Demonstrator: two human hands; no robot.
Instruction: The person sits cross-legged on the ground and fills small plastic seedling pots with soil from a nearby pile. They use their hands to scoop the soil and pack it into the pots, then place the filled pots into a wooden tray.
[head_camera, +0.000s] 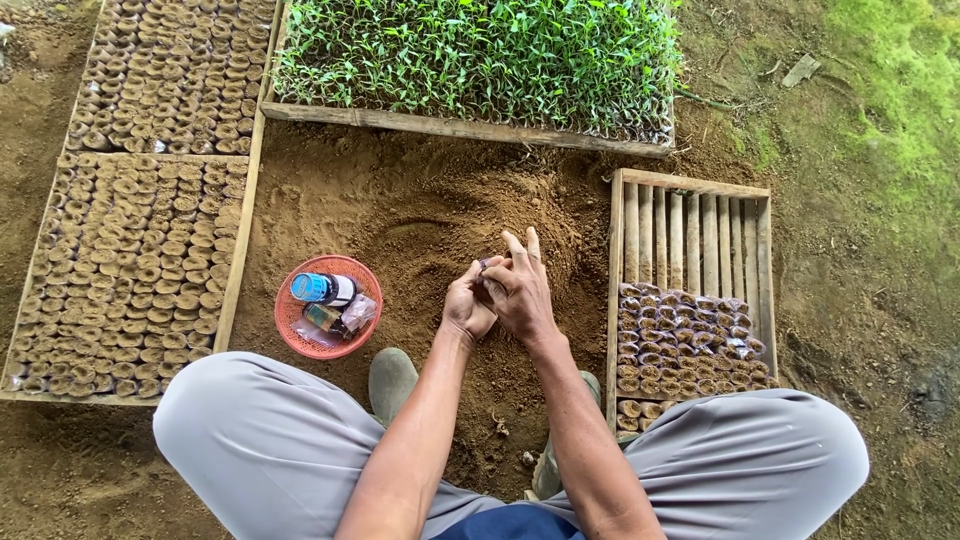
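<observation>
My left hand (467, 305) and my right hand (520, 290) meet over a mound of loose brown soil (420, 230), fingers pinched together around a small dark pot or bag that is mostly hidden between them. My right index and middle fingers stick up. To the right lies a wooden slatted tray (690, 210), its near part filled with small soil-filled pots (685, 340). I sit cross-legged in grey trousers, boots showing below my forearms.
An orange basket (295, 335) with a blue-capped bottle (320, 288) and small packets sits left of my hands. Wooden trays of filled pots (140, 250) lie at left. A tray of green seedlings (480, 55) stands at the back. Mossy ground at right.
</observation>
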